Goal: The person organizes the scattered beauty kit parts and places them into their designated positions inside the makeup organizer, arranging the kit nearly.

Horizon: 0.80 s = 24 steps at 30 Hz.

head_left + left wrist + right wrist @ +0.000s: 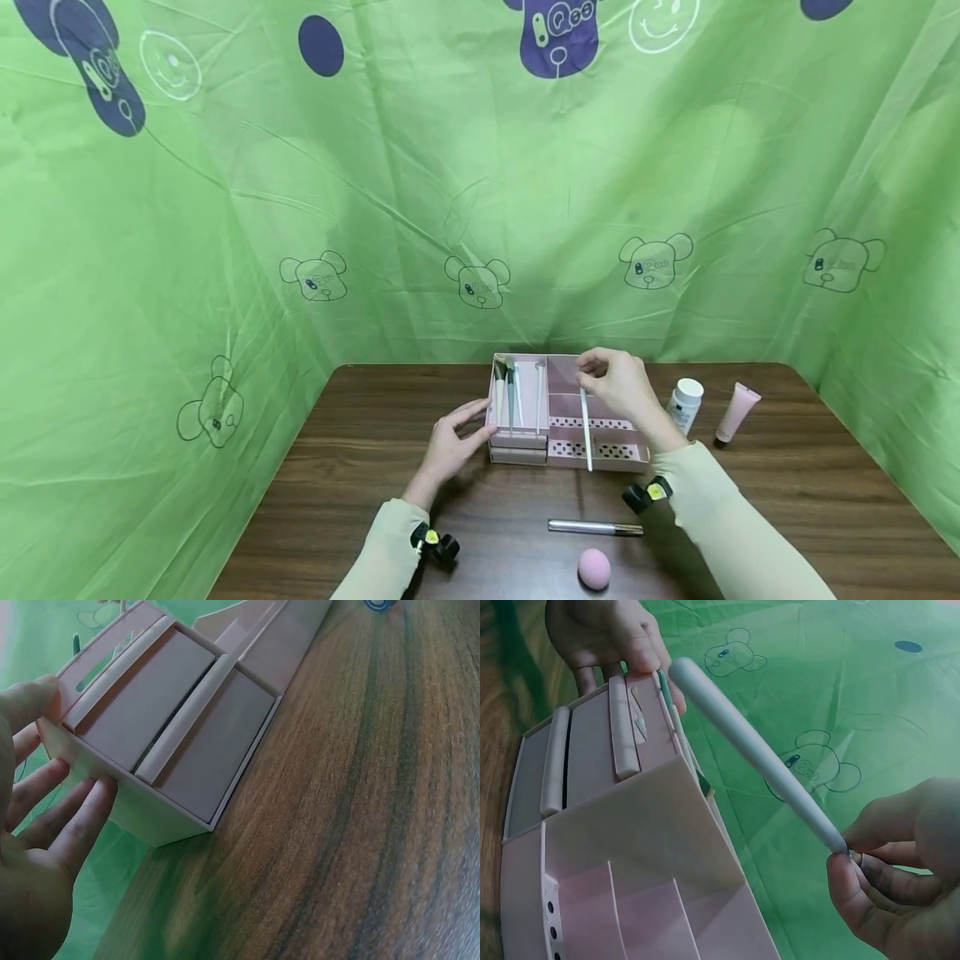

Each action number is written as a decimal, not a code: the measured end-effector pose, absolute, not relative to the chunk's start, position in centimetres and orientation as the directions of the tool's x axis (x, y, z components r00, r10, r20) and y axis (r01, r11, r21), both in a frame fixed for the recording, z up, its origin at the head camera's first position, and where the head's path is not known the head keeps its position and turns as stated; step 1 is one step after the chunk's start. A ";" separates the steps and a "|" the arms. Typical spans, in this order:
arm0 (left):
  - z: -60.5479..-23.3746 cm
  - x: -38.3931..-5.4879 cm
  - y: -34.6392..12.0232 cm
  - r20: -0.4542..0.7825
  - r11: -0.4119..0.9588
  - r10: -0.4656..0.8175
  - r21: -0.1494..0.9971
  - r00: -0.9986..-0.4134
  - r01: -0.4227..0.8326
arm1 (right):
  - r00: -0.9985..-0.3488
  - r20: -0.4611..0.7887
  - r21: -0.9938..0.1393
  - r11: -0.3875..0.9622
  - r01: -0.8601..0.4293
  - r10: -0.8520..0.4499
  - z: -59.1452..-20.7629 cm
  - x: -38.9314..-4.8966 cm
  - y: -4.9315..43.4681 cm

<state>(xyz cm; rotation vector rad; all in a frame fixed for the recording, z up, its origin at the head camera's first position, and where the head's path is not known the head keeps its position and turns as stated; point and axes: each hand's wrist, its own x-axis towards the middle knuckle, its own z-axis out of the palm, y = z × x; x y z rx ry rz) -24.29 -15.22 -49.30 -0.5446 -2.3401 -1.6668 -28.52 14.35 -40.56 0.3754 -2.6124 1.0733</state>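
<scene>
A pink storage box (pixel 600 462) stands toward the back of the table, with two drawers at its left and divided compartments at its right. Several makeup brushes (pixel 512 396) lie in its upper left tray. My left hand (pixel 447 450) rests fairly straight fingertips against the box's left side, thumb at the front corner. Above the right compartments, my right hand (pixel 618 383) pinches a slim white makeup brush (pixel 757 754) near one end. The brush's rounded handle end points down toward the box front in the head view; its other end is hidden by the fingers.
Right of the box stand a white bottle (pixel 685 404) and a pink tube (pixel 737 414) with a dark cap. A silver pen-like tube (pixel 595 527) lies in front of the box, with a pink makeup sponge (pixel 594 569) nearer me. Green cloth (pixel 450 208) hangs around the table.
</scene>
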 end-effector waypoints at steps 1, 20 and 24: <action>-49.3 -24.3 -15.2 0.385 0.295 0.170 0.858 -0.907 0.419 | -0.924 0.361 -0.640 0.686 -0.346 -0.129 -40.5 -28.7 14.2; -52.7 -26.4 -15.8 0.396 0.270 0.150 0.865 -0.906 0.422 | -0.948 0.308 -0.720 0.631 -0.288 -0.081 -39.3 -31.5 10.4; -52.6 -26.4 -15.7 0.392 0.242 0.155 0.875 -0.907 0.420 | -0.949 0.307 -0.722 0.632 -0.281 -0.072 -39.3 -31.9 9.7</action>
